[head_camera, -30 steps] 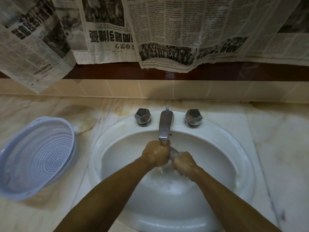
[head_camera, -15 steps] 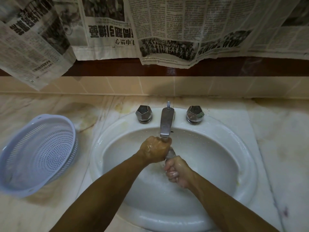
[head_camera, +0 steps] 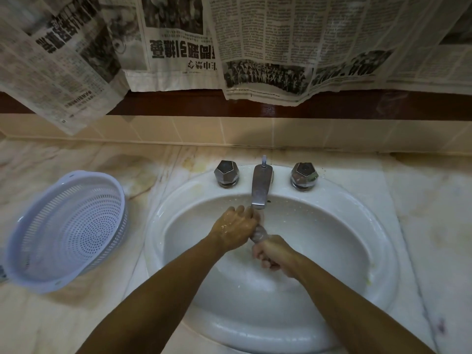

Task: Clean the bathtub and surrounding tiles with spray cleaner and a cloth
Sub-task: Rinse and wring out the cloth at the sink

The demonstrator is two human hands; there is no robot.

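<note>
Both my hands are over the white sink (head_camera: 383,251), just under the metal faucet spout (head_camera: 260,186). A small grey wet cloth (head_camera: 259,233), twisted into a roll, stretches between them. My left hand (head_camera: 235,229) grips its upper end right below the spout, wet and glistening. My right hand (head_camera: 273,254) grips the lower end, fingers curled round it, a little nearer to me. Most of the cloth is hidden inside the two fists. No spray cleaner is in view.
Two faceted metal tap knobs (head_camera: 226,172) (head_camera: 304,175) flank the spout. A pale blue perforated plastic basket (head_camera: 66,231) lies tilted on the marble counter (head_camera: 421,205) at the left. Newspaper sheets (head_camera: 281,47) hang down over the tiled back wall.
My right hand has drawn down and toward me, away from the left hand, so the twisted cloth now shows between the fists. The left hand stays under the spout.
</note>
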